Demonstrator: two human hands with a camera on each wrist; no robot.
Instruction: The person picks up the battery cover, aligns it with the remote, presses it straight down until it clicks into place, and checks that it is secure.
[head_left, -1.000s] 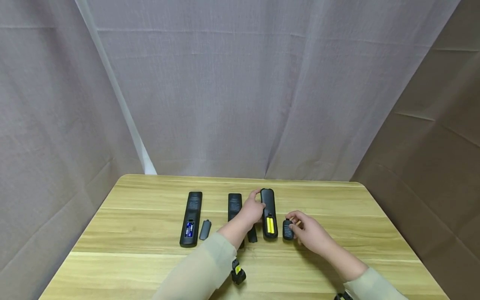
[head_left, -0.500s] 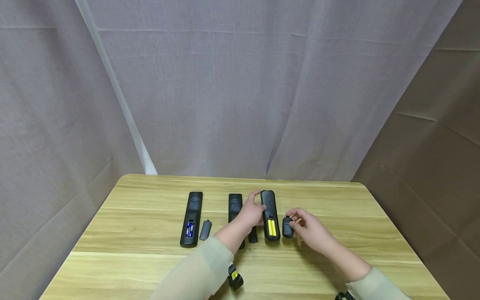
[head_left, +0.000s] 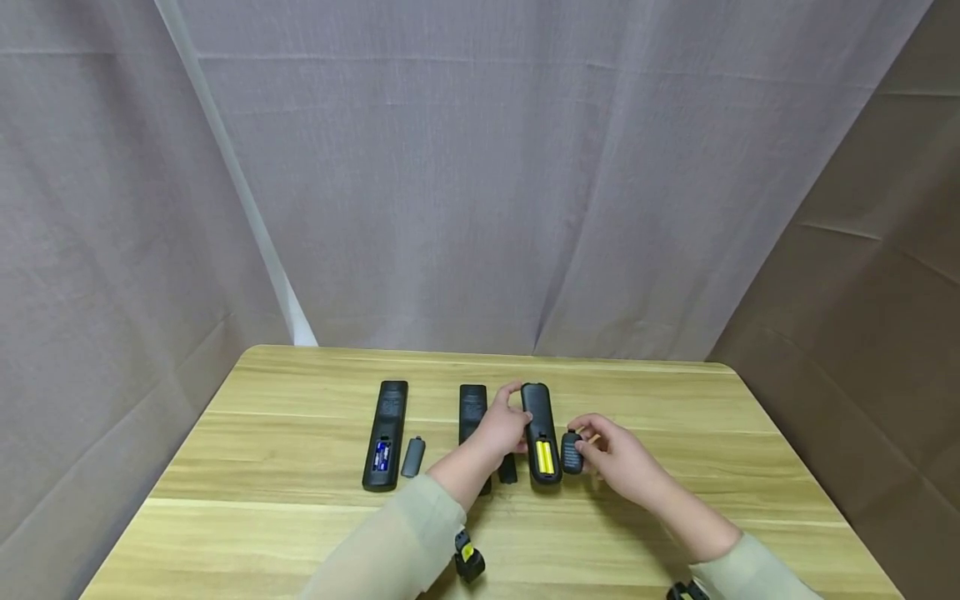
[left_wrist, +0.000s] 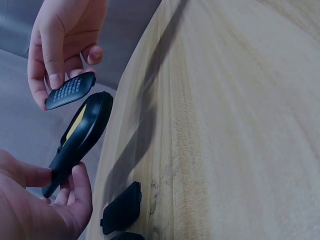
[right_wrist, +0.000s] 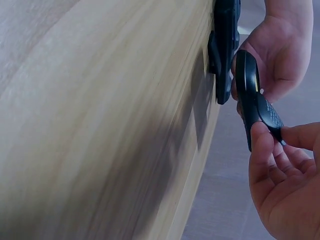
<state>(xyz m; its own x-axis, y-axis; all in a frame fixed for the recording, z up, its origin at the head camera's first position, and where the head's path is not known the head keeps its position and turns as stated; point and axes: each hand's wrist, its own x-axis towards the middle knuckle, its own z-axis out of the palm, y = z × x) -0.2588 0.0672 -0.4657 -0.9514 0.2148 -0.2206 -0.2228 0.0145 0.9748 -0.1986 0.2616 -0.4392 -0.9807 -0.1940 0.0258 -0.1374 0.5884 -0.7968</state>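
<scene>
Remote [head_left: 537, 407] with 2 yellow batteries [head_left: 544, 457] hangs above the wooden table [head_left: 225, 533], its far end pinched between the thumb and fingers of the left hand [head_left: 501, 429]. Thumb and fingers of the right hand [head_left: 621, 462] pinch a black cover [head_left: 572, 452] just beside it. Leftward, 2 other remotes [head_left: 388, 407] and 2 loose covers [head_left: 413, 457] lie on the tabletop.

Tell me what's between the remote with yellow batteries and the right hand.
The head view shows a dark battery cover there, pinched by the right hand, just right of the remote.
</scene>
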